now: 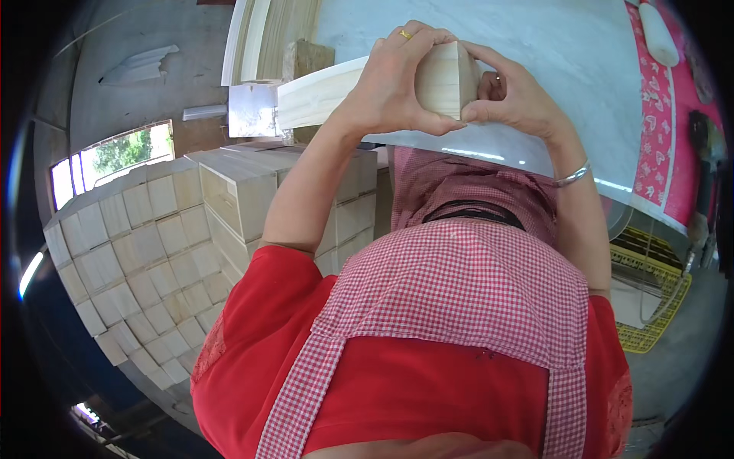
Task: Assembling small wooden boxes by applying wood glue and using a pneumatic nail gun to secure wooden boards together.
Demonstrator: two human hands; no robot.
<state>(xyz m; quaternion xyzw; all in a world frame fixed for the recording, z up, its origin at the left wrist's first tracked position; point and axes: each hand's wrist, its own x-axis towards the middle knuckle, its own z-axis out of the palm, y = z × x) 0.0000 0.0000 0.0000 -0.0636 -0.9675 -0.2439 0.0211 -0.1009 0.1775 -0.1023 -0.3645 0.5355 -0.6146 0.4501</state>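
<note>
Above the pale table top [566,69], I hold a light wooden box-like piece [439,86] between both hands. My left hand [388,80] wraps its left side, with the thumb along the near edge and the fingers over the far edge. At the right end, my right hand [516,96] presses with its thumb at the near corner, while the index finger reaches the far corner. The other right fingers are curled. Left of my left hand lies a long pale wooden board [317,96], partly hidden behind that hand. Whether the held piece is hollow cannot be seen.
Many wooden boxes [141,252] are stacked at my left. Thin boards [283,38] stand at the far left of the table beside a rough wood block [310,57]. A white bottle-like object [658,34] lies far right. A yellow crate [661,306] sits low at right.
</note>
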